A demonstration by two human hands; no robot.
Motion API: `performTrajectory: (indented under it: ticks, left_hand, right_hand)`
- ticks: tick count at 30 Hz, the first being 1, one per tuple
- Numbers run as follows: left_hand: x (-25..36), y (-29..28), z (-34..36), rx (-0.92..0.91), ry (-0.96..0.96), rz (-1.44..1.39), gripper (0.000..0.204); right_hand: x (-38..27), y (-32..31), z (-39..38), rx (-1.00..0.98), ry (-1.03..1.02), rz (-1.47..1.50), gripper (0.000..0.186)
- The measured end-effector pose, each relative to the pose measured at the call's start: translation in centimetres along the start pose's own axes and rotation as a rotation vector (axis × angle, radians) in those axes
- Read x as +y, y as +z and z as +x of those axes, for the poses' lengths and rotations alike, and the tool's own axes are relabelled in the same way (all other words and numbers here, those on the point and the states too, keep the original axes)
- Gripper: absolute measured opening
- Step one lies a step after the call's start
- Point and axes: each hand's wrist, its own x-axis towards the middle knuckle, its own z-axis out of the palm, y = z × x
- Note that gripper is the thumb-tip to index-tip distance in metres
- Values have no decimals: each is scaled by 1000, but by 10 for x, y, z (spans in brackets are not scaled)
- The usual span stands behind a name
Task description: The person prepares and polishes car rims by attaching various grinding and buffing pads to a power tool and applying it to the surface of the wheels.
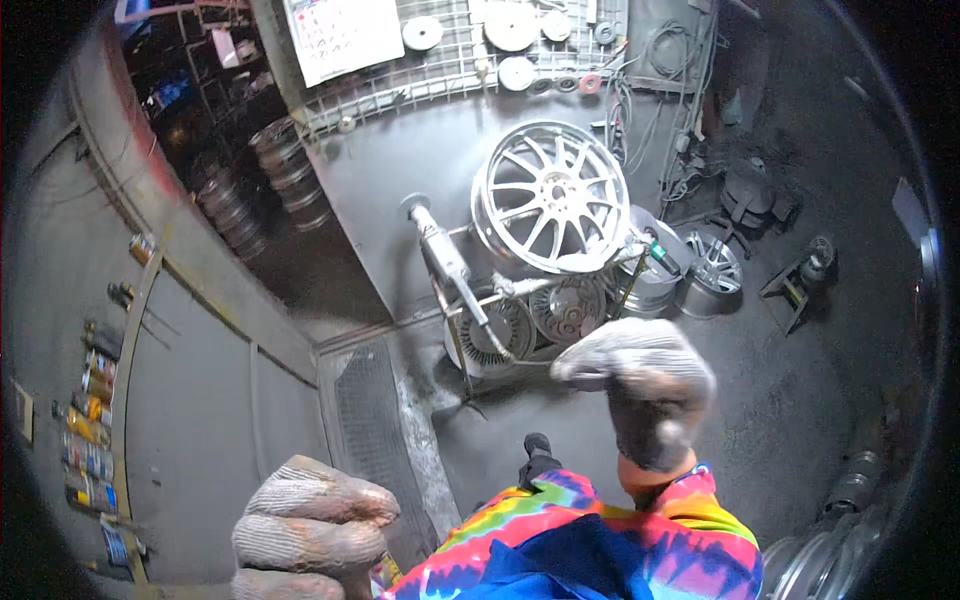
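My left hand (310, 530), in a worn, grimy grey knit glove, is low at the left, fingers curled; whatever it holds, if anything, is hidden. My right hand (640, 390), gloved and slightly blurred, is raised at centre right with bent fingers closed; its contents are unclear. Beyond it a metal stand (497, 296) bears a large multi-spoke wheel rim (557, 190), with a long cylindrical silver tool (443, 255) at its left. Two more wheels (565, 312) sit lower behind the stand's bars. My tie-dye sleeve and clothing (700, 535) fill the bottom.
Spray cans (90, 440) line the left wall beside a doorway with stacked rims (285, 175). A grid panel (470, 50) holds discs and cables. Right are loose rims (715, 270), a small stepped stand (790, 290) and more rims (820, 560). A floor mat (365, 410) lies centre left.
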Motion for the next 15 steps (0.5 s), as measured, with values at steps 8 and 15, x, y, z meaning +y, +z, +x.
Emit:
performTrajectory:
  ticks: [8, 15]
  left_hand:
    - [-59, 89, 32, 70, 18, -199, 20]
    - [-89, 127, 52, -67, -458, 136, 33]
  right_hand:
    - [5, -89, 44, -531, -329, 324, 19]
    - [5, -126, 109, -706, 421, 105, 36]
